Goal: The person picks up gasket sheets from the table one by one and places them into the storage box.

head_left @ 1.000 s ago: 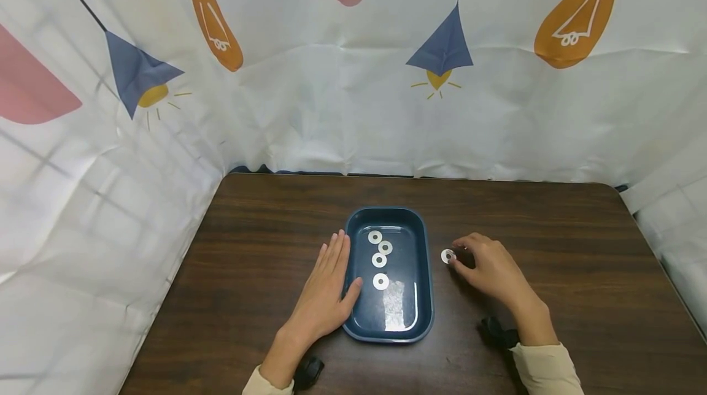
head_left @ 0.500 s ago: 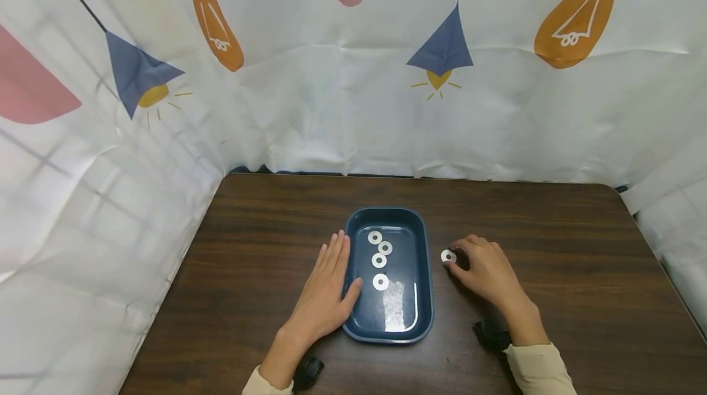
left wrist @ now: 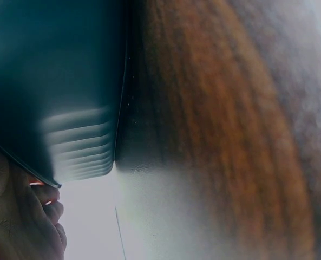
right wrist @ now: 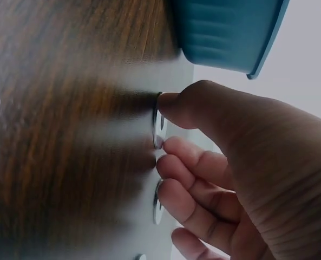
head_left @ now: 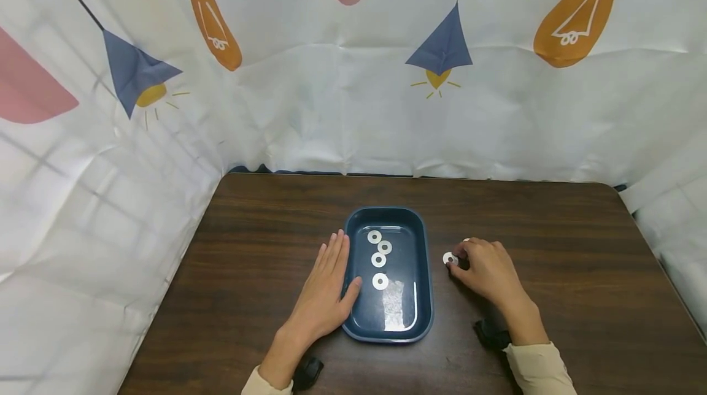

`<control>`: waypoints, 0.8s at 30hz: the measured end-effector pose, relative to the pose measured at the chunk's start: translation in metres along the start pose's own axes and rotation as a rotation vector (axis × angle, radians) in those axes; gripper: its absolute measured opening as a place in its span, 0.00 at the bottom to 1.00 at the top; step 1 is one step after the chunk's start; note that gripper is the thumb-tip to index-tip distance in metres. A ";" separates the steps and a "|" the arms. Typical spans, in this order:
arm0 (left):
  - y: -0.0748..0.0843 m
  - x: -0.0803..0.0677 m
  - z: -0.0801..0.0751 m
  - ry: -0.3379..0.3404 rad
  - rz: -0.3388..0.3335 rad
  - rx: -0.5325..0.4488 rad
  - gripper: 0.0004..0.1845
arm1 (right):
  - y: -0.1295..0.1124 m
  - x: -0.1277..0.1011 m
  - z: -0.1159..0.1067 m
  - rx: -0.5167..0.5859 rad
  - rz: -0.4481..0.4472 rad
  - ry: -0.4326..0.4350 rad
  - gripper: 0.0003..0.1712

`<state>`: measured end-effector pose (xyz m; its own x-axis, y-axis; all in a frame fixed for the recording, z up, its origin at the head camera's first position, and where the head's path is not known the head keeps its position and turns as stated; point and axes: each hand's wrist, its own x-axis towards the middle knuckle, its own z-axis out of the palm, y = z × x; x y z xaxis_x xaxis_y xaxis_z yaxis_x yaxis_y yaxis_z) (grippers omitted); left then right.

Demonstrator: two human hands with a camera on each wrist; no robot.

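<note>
My right hand (head_left: 487, 267) pinches a flat, silvery metal washer (head_left: 450, 258) by its edges, thumb on one side and index finger on the other. In the right wrist view this washer (right wrist: 159, 129) lies at the tabletop, under the thumb tip. A second washer (right wrist: 158, 208) shows beside the curled fingers, and a sliver of another washer (right wrist: 141, 257) is at the bottom edge. My left hand (head_left: 323, 291) rests with straight fingers along the left rim of a dark blue tray (head_left: 428, 297), thumb over its edge. Several washers (head_left: 380, 281) lie inside the tray.
The dark wood-grain table (head_left: 265, 223) carries the tray at its middle. A white curtain (head_left: 309, 107) printed with lamps and bulbs hangs behind the far edge and down both sides. Black wrist cameras (head_left: 491, 335) sit under each wrist.
My right hand has shifted slightly left and closed in on the washer, which has slid a little right. A bit of another washer now shows behind the fingers. The left hand stays put.
</note>
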<state>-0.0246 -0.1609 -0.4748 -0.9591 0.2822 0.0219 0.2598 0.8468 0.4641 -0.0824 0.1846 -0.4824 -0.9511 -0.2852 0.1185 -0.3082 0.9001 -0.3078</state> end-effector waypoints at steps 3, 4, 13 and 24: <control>-0.001 0.001 0.000 -0.007 0.003 0.010 0.45 | -0.001 0.000 -0.001 -0.006 0.012 -0.004 0.12; -0.001 0.001 0.000 -0.007 0.005 0.013 0.45 | -0.001 0.000 -0.001 -0.006 0.020 -0.008 0.12; -0.002 0.001 0.000 -0.002 0.011 0.016 0.45 | -0.005 0.002 -0.005 0.006 0.080 -0.057 0.12; -0.001 0.001 0.001 -0.004 0.000 0.026 0.45 | -0.007 0.004 -0.003 0.036 0.103 -0.068 0.11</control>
<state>-0.0257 -0.1613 -0.4766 -0.9586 0.2840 0.0179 0.2626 0.8584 0.4407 -0.0842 0.1779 -0.4772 -0.9766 -0.2141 0.0205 -0.2077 0.9138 -0.3492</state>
